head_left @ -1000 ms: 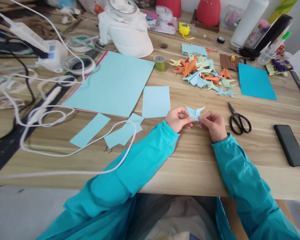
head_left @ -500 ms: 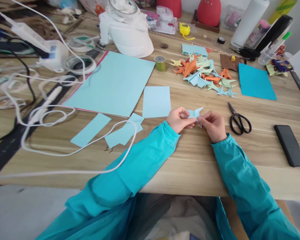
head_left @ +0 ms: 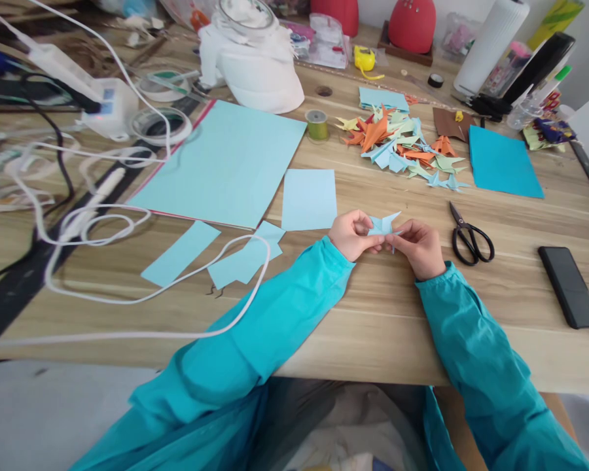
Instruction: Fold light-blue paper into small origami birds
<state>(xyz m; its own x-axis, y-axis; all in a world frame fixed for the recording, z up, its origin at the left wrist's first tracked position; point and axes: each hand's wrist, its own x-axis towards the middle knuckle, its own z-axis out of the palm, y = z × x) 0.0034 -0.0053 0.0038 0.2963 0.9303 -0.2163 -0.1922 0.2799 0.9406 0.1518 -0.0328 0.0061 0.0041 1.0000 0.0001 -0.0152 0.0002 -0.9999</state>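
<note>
A small light-blue origami crane [head_left: 383, 224] is held between my two hands above the table. My left hand [head_left: 352, 237] pinches its left side between thumb and fingers. Opposite, my right hand [head_left: 421, 245] is closed on its right edge, thumb and forefinger pressed together. Pointed folds stick up and out from the paper; my fingertips cover its lower part. Just right of my right hand lie black-handled scissors [head_left: 471, 237]. A square light-blue sheet [head_left: 309, 200] lies flat to the left of my left hand.
Behind my hands is a pile of folded paper cranes [head_left: 397, 145] in orange, blue and green. Large pale-blue sheets [head_left: 226, 163] and paper strips [head_left: 180, 253] lie left. A white cable [head_left: 142, 301] loops over the table. A phone [head_left: 571, 286] rests at right.
My hands stay in nearly the same place around the folded paper. My fingertips have shifted slightly closer together at its lower edge. The whole view has moved a little.
</note>
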